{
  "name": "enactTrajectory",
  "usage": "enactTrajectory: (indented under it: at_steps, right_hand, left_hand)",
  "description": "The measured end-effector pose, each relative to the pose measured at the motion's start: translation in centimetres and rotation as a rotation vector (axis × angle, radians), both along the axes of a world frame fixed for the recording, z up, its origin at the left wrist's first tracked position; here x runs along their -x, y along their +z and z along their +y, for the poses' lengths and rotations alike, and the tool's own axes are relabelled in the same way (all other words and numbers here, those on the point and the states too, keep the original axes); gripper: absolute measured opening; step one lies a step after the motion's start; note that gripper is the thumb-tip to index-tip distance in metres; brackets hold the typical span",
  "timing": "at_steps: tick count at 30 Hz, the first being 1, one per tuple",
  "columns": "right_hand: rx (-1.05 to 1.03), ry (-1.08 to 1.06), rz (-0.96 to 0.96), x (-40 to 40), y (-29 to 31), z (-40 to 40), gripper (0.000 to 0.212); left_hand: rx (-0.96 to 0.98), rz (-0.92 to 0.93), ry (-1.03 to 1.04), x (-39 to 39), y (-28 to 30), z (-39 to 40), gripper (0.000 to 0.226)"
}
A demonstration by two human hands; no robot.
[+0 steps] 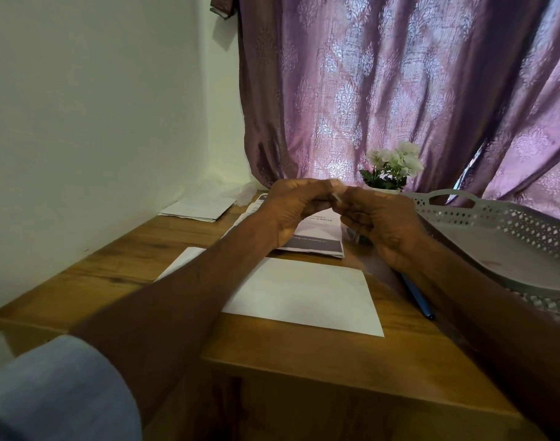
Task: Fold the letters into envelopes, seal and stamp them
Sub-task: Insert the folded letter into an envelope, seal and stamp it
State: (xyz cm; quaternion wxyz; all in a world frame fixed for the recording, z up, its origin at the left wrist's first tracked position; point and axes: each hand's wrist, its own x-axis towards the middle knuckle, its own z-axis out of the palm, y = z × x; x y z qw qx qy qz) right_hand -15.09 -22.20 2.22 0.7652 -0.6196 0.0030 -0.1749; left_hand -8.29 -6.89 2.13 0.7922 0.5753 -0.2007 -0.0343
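Both hands are raised together above the desk, fingertips meeting. The left hand (291, 208) has its fingers curled inward, and the right hand (380, 224) curls toward it; between their fingertips sits a tiny pale scrap (337, 196), pinched from both sides. It is too small to identify for certain, but given the task it is likely a stamp or its backing being peeled, which would explain why it is held up close and clear of the desk, where fingernails can work an edge.

Directly below and nearer the body than the hands lies a white envelope (304, 297), flat on the wooden desk (320, 361), presumably placed there so the stamp can come straight down onto it. Whether it is sealed cannot be told. Just beneath the hands, on their far side, lies a printed letter (316, 237) with a dark band. Beyond the left hand, by the wall, rests a small stack of white envelopes (197, 208). Under the right forearm lies a blue pen (418, 297), and outside the right hand sits a grey perforated tray (508, 249), probably for finished mail. Past the fingertips stands a small flowering plant (393, 167) before a purple curtain (399, 90).
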Motion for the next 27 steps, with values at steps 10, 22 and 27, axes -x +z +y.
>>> enactTrajectory:
  at_steps: [10, 22, 27]
  right_hand:
    - [0.064, 0.027, -0.066, -0.2, 0.1, -0.6, 0.030]
    - [-0.113, 0.038, 0.007, -0.3, 0.1, -0.1, 0.014]
    - [-0.062, 0.001, -0.103, 0.1, 0.9, -2.1, 0.032]
  left_hand:
    - [0.053, -0.038, -0.036, 0.1, -0.4, -0.8, 0.031]
    - [0.094, 0.028, 0.057, -0.5, 0.7, 1.4, 0.029]
    - [0.175, 0.051, 0.063, -1.5, 1.1, 4.6, 0.018]
